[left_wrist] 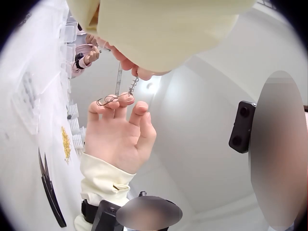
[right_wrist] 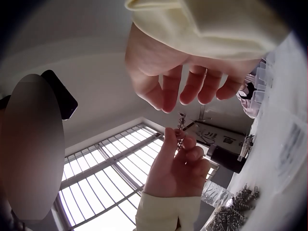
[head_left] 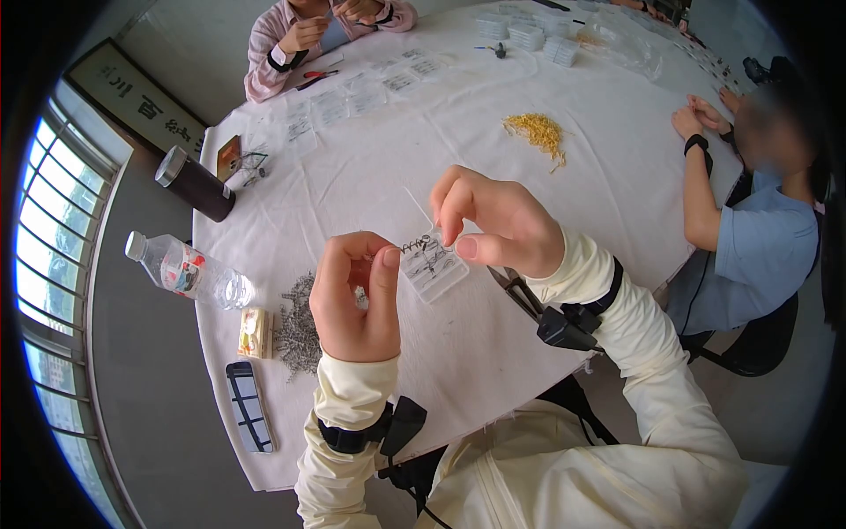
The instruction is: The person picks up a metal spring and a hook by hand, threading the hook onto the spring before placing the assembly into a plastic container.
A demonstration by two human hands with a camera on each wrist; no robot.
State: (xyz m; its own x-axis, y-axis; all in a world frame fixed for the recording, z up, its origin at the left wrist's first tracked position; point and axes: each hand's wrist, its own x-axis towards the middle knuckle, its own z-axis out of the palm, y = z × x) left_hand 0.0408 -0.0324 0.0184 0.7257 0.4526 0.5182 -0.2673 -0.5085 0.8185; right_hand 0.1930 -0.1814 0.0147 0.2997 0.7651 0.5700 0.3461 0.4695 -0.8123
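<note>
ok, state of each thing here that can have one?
Left hand: pinching coil
Coil: held
Right hand: half-curled, grip unclear
Box: holds dark pieces, open or shut unclear
Scissors: slightly open
Bottle: capped
Thermos: lidded
Coil pile: loose
Yellow bits: heaped

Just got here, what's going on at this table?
A person in cream sleeves is working on a small metal coil. The left hand pinches it between thumb and finger, held up off the table. The right hand has its fingertips close by, relaxed; whether they touch the wire isn't clear. Between the hands in the head view sits a clear box with thin dark pieces in it. A heap of similar coils lies by the left hand.
</note>
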